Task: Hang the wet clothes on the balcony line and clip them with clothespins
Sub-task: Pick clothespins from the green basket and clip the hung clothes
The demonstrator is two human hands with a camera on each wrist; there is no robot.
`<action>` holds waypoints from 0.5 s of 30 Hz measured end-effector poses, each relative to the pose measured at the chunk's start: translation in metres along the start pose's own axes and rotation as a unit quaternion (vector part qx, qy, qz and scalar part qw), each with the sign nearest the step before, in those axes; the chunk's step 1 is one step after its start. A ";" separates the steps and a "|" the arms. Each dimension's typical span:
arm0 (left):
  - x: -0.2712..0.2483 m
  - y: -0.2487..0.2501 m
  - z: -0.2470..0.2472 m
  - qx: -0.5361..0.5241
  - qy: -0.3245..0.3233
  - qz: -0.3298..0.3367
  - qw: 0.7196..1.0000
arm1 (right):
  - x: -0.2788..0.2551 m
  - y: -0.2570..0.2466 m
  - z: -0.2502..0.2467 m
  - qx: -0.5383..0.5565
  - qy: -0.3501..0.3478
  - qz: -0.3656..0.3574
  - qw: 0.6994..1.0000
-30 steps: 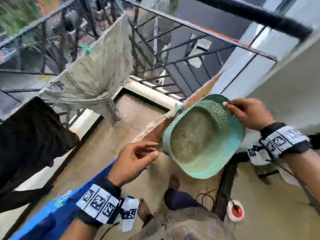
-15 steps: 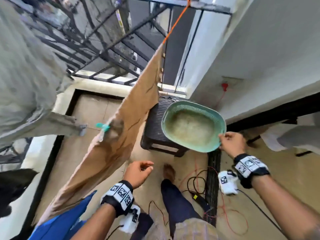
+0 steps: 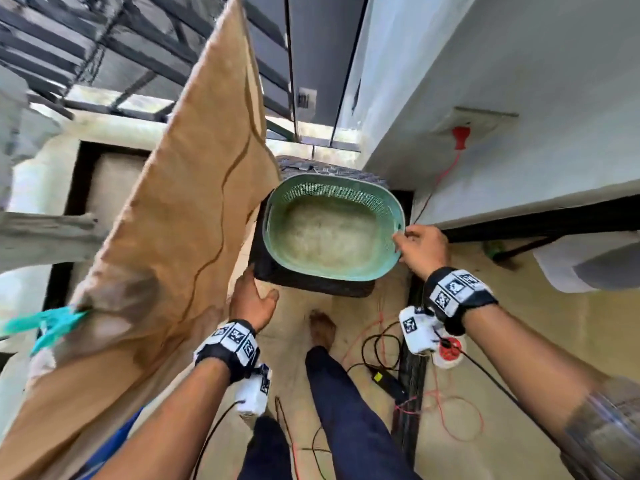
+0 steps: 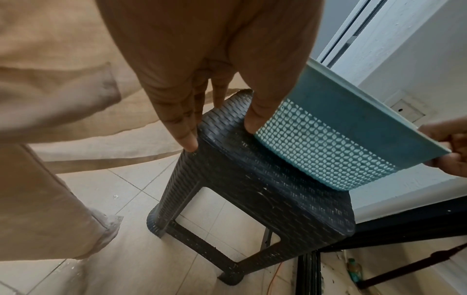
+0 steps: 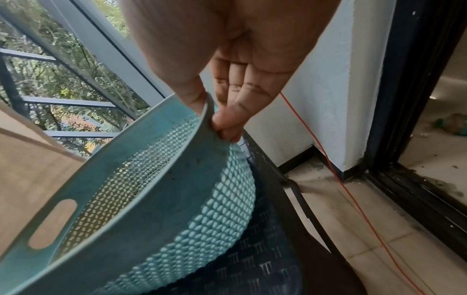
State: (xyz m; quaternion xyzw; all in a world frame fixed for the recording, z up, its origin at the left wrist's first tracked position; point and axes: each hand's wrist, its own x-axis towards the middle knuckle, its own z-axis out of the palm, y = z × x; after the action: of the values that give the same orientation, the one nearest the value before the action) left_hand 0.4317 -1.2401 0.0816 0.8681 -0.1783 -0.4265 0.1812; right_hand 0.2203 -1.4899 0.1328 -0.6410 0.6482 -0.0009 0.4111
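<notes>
- The right hand (image 3: 420, 249) pinches the rim of the green laundry basket (image 3: 332, 268), with the thumb inside the rim and the fingers (image 5: 227, 119) curled on the outside.
- The basket sits on top of the dark woven stool (image 3: 311, 284), tipped up a bit on the side that the right hand holds.
- The inside of the basket shows only its pale bottom and its walls full of little holes.
- The left hand (image 3: 251, 299) rests on the near corner of the stool, and in the left wrist view its fingers (image 4: 184, 127) reach down straight and touch the stool's edge, just beside the basket. It grips nothing.
- The brown cloth (image 3: 180, 216) hangs on the line at the left, and it drapes down close to the left arm.
- A teal clothespin (image 3: 52, 325) is clipped on the near end of the brown cloth.
- A grey cloth (image 3: 31, 133) hangs farther left, partly out of view and blurry.
- A bit of blue cloth (image 3: 114, 441) shows low down, under the brown cloth.
- The black railing (image 3: 104, 39) runs along the far side of the balcony.
- The white wall (image 3: 485, 81) stands on the right, and a red plug (image 3: 460, 136) sits in a socket on it, with a thin red wire going down.
- Black cables (image 3: 381, 351) lie on the tiled floor (image 3: 540, 344) near the person's bare foot (image 3: 322, 329).
</notes>
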 end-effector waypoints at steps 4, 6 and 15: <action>0.023 -0.010 0.015 -0.054 0.019 0.009 0.998 | 0.011 0.003 0.006 0.032 -0.024 -0.004 0.999; 0.025 -0.004 0.015 -0.050 0.025 0.000 0.998 | 0.013 0.005 0.007 0.041 -0.033 -0.007 0.999; 0.025 -0.010 0.012 -0.004 -0.001 -0.020 1.000 | 0.013 0.004 0.017 0.048 -0.080 -0.012 0.996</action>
State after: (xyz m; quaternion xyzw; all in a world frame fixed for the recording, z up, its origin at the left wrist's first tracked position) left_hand 0.4382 -1.2449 0.0532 0.8705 -0.1587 -0.4314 0.1761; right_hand 0.2282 -1.4905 0.1125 -0.6267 0.6045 0.0141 0.4916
